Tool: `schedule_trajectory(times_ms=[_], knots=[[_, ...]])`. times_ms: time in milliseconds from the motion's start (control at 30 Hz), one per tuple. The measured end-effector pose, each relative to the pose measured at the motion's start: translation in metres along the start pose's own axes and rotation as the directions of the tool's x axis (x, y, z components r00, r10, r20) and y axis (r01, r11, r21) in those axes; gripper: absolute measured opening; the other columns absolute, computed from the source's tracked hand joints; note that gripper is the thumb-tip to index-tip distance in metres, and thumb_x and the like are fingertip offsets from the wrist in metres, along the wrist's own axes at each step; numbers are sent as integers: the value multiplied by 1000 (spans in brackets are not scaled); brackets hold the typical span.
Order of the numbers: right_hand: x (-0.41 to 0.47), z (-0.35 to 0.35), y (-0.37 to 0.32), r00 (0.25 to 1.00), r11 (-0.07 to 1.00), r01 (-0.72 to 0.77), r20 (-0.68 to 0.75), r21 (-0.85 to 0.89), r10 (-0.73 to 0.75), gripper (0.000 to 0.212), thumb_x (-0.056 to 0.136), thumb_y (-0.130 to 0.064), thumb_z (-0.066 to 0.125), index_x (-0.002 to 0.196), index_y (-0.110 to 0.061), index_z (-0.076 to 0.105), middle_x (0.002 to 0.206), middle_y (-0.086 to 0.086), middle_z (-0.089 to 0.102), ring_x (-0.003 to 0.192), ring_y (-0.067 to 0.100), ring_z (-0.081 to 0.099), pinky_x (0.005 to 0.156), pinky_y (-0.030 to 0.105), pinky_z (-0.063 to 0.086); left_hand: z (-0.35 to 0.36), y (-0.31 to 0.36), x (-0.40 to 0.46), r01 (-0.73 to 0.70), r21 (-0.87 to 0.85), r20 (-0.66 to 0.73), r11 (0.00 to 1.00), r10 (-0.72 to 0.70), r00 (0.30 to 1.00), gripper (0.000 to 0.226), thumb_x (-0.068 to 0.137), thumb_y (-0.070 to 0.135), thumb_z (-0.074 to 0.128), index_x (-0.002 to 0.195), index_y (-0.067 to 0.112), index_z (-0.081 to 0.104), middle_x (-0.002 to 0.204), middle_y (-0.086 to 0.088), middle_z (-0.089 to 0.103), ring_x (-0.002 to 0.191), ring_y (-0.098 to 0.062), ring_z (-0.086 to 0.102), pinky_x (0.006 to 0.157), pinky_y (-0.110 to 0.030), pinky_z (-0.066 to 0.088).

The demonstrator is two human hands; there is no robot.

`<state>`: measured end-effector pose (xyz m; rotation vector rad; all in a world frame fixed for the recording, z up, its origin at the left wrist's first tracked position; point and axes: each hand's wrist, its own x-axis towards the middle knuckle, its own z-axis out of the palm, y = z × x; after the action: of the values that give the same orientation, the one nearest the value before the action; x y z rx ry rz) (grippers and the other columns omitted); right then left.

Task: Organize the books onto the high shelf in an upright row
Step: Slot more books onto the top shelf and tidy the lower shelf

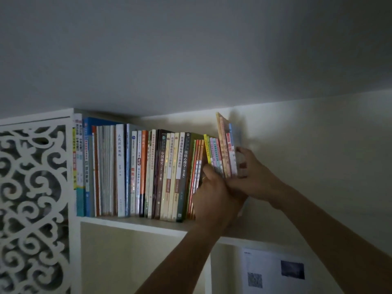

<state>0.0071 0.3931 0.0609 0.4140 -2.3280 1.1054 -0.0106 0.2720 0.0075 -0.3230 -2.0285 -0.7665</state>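
A long row of upright books (135, 170) fills the high white shelf (135, 222) from its left wall rightward. At the row's right end a bunch of thin, colourful books (220, 153) leans slightly left, one tall orange one rising above the rest. My left hand (214, 194) grips the lower spines of these thin books from the front. My right hand (252, 177) holds the bunch from the right side, fingers curled round the outermost book. The bottoms of these books are hidden behind my hands.
A white carved lattice panel (34, 204) stands left of the shelf. The ceiling is close above the books. Below the shelf are open compartments (140, 262), and a paper sheet (275, 272) with printed patches hangs on the wall at lower right.
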Motion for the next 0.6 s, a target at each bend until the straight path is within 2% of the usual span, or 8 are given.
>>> schedule_trajectory(times_ms=[100,167,233,300,367,467,533,600], knots=[[-13,12,15,994,995,-91,72,34,88,83,81,-48,79,148,-27,34,116,-9,61,93,6,61,76,23,52,-9,-20,-4,-116,36,54,993,114,992,85,85,64,64,144,12,33,119,-2,68,100,-20,72,79,-31,60],[-17,17,25,991,991,-135,23,16,134,84,80,-59,74,147,-24,36,123,-4,61,94,10,59,71,20,47,-21,-34,-11,-198,78,3,977,198,980,77,91,66,55,148,18,35,128,1,64,112,-16,66,88,-31,58],[-21,26,29,996,991,-84,-5,-100,84,99,71,-78,70,147,-26,33,129,-3,61,99,11,62,75,23,52,-32,-48,-23,-214,96,-82,972,222,972,64,96,57,54,148,24,38,134,3,58,120,-14,59,94,-28,53],[-22,43,35,999,966,-39,-36,-254,31,110,63,-91,61,147,-28,27,132,-2,57,107,19,66,83,37,59,-40,-61,-32,-159,111,-138,981,173,975,52,98,49,54,142,25,41,128,2,60,110,-14,64,86,-25,54],[-23,57,34,995,936,-55,-98,-347,22,107,72,-82,62,149,-23,17,137,4,53,109,26,66,85,44,59,-40,-69,-36,-113,160,-128,981,134,983,45,99,46,54,138,24,45,114,0,68,88,-13,71,66,-23,58],[-20,70,30,988,909,-56,-152,-413,-8,99,81,-74,62,146,-18,12,139,9,52,104,29,68,81,42,60,-33,-78,-28,-101,212,-142,972,133,981,38,100,40,57,133,21,54,105,-3,72,72,-15,73,53,-24,57],[-13,81,26,986,885,-46,-162,-464,-33,93,84,-72,60,142,-16,14,133,10,53,100,28,68,78,37,58,-32,-80,-17,-105,145,-175,984,129,976,31,101,37,50,125,19,55,97,-1,72,68,-15,73,50,-25,57],[-5,95,19,984,860,-58,-174,-506,-36,89,87,-69,58,141,-13,14,129,13,52,99,30,66,77,37,56,-37,-80,-7,-71,38,-178,997,77,981,17,104,31,47,116,19,50,80,7,65,58,-12,67,46,-16,47]])
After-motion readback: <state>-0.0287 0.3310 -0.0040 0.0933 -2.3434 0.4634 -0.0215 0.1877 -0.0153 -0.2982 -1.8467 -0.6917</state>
